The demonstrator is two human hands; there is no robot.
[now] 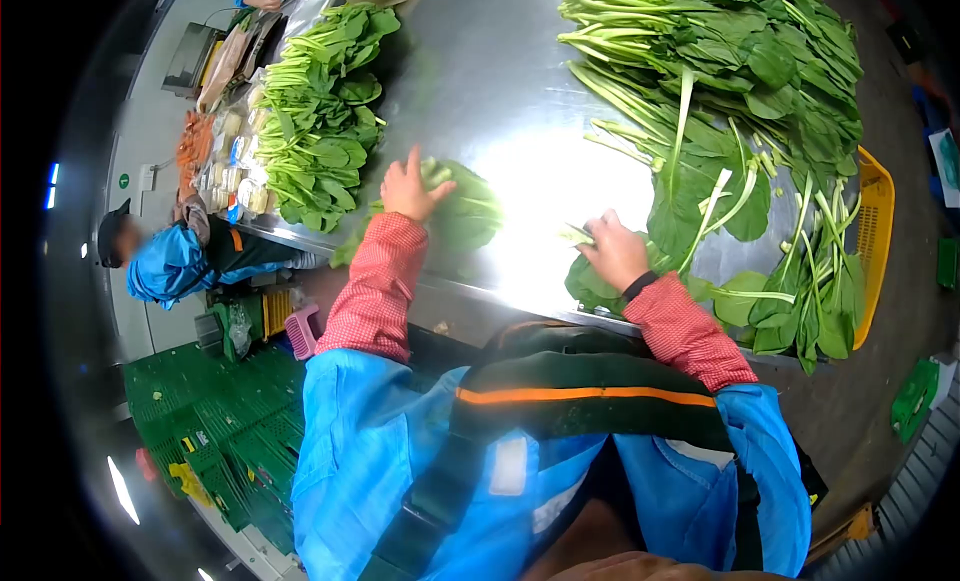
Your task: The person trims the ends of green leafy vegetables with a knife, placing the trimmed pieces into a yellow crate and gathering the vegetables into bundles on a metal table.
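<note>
While leaning over the wide metal table (pixel 450 61), is handling leafy greens with both hands. Is having the largest heap of greens (pixel 740 51) at the far right of the table, with a long row of greens (pixel 320 131) along the left side, and is keeping the yellow basket (pixel 877 241) beside the right edge. Nearer to the body, is having loose greens (pixel 820 281) scattered near the right corner, with stems pointing in different directions. Between heap and row, is working with smaller portions: with the left hand (pixel 408 189), is spreading the fingers open above a leafy bunch (pixel 468 206), not closing around it; with the right hand (pixel 617 253), is gripping a pale stem (pixel 577 236) between thumb and fingers, just above a dark leaf (pixel 592 284) near the front edge. By judgement, is being in the middle of sorting through single pieces by hand, and for the next move is needing a light, exact hold, because of soft leaves and thin stems. About the left hand, is not showing clearly whether touching the bunch or only hovering, because of blur. Is hiding part of the stem behind the right fingers, and is losing some detail of the tabletop in strong glare. At the left, is seeing a co-worker (pixel 170 261) only partly.
</note>
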